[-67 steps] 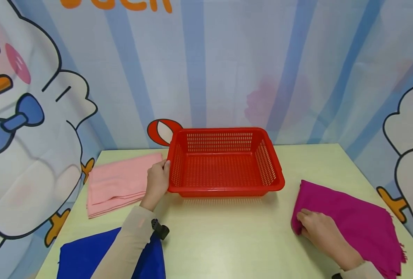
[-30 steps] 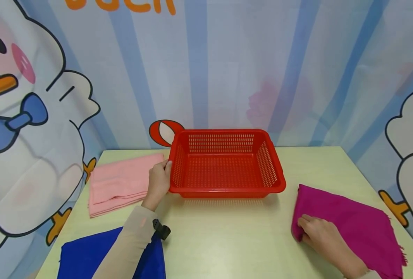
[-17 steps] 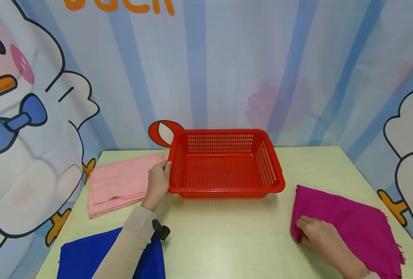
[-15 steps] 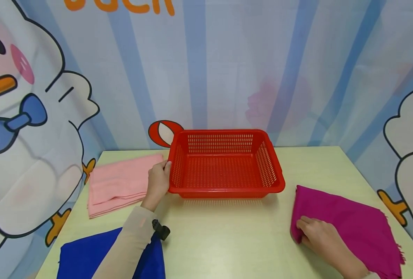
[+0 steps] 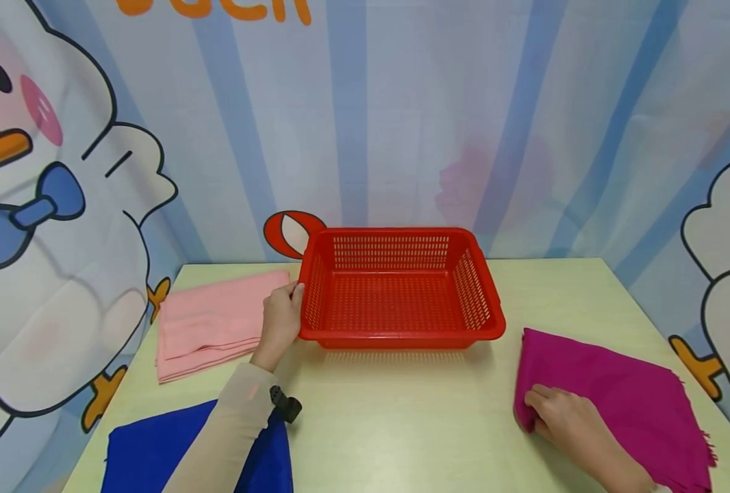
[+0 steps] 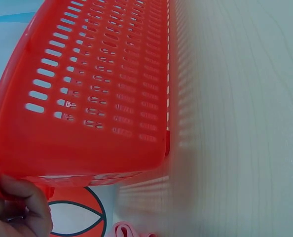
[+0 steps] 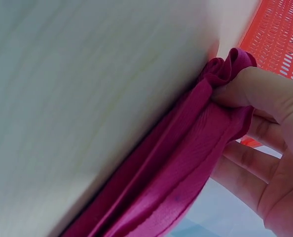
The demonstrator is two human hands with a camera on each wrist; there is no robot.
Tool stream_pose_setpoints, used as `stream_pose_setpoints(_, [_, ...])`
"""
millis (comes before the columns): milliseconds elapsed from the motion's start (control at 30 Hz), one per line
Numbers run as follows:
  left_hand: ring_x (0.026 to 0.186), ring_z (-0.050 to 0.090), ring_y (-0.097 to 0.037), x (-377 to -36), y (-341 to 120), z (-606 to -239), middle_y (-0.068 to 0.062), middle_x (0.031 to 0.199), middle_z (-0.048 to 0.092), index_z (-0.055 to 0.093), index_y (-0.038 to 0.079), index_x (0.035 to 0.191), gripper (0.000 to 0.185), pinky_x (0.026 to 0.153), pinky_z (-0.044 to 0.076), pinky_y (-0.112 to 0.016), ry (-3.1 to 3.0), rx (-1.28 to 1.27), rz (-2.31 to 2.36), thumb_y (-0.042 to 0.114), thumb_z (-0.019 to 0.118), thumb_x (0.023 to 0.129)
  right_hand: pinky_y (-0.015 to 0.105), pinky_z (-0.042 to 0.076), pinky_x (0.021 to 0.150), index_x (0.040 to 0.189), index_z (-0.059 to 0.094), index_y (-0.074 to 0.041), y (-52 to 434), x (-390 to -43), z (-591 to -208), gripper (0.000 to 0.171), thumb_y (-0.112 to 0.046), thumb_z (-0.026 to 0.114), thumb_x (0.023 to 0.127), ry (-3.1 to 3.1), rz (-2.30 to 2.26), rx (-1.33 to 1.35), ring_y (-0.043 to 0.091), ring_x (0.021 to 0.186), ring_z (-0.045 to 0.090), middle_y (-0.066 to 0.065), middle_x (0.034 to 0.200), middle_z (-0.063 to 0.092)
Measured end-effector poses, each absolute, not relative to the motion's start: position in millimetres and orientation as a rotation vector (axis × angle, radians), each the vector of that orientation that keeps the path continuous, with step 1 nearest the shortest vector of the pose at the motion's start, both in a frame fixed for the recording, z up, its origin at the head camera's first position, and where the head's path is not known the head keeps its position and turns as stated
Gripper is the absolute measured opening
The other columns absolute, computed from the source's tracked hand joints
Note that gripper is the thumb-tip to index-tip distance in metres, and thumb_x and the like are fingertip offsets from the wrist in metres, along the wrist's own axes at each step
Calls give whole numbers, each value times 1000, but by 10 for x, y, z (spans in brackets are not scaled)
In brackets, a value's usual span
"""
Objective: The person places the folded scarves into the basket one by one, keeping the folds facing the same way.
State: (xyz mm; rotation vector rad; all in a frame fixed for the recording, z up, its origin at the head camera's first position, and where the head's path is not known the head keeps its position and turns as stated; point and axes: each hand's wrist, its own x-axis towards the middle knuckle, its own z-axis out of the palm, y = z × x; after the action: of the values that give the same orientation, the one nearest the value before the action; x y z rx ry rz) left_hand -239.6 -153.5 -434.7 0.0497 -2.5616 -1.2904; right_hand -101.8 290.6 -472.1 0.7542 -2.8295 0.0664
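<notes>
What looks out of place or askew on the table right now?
Nothing stands out. The red basket sits level and empty, with the left hand gripping its rim. The right hand pinches the bunched edge of the magenta cloth. The pink cloth lies folded flat; the blue cloth lies at the near edge.

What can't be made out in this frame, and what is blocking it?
- Blue cloth: head view, cut off by the bottom edge and partly covered by the left sleeve.
- Magenta scarf: its near edge is hidden under the right hand.
- Left hand: left wrist view shows only fingertips on the red basket; the frame edge cuts off the rest.
</notes>
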Motion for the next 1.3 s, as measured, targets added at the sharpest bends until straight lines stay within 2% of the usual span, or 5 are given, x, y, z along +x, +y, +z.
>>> stream_pose_setpoints(267, [70, 64, -25, -2412, -1552, -4361, -17, 83, 67, 69, -5, 116, 33, 58, 53, -32, -2558, 34, -1277, 18, 47, 107, 21, 40, 47, 73, 60, -14, 2898, -1004, -4710, 32, 4, 85, 66, -2860, 104, 772, 7, 58, 39, -8, 71, 50])
stream_pose_setpoints(700, [72, 63, -26, -2430, -1544, -4378, -17, 85, 67, 68, -5, 117, 33, 61, 54, -34, -2565, 38, -1276, 18, 48, 107, 21, 41, 48, 74, 60, -16, 2903, -956, -4712, 33, 5, 84, 65, -2847, 117, 783, 6, 59, 41, -9, 73, 51])
stream_pose_setpoints(1100, [73, 60, -26, -2448, -1530, -4373, -15, 82, 65, 70, -4, 114, 32, 66, 53, -37, -2559, 55, -1241, 19, 49, 107, 21, 51, 56, 83, 65, -14, 2891, -905, -4686, 32, -6, 91, 67, -2996, 115, 750, 5, 61, 45, -8, 74, 54])
stream_pose_setpoints(1300, [72, 61, -25, -2433, -1549, -4392, -15, 81, 66, 70, -4, 113, 32, 64, 53, -36, -2561, 56, -1242, 19, 48, 107, 21, 49, 55, 81, 63, -14, 2880, -868, -4702, 31, -3, 89, 67, -2995, 108, 748, 6, 61, 45, -8, 73, 53])
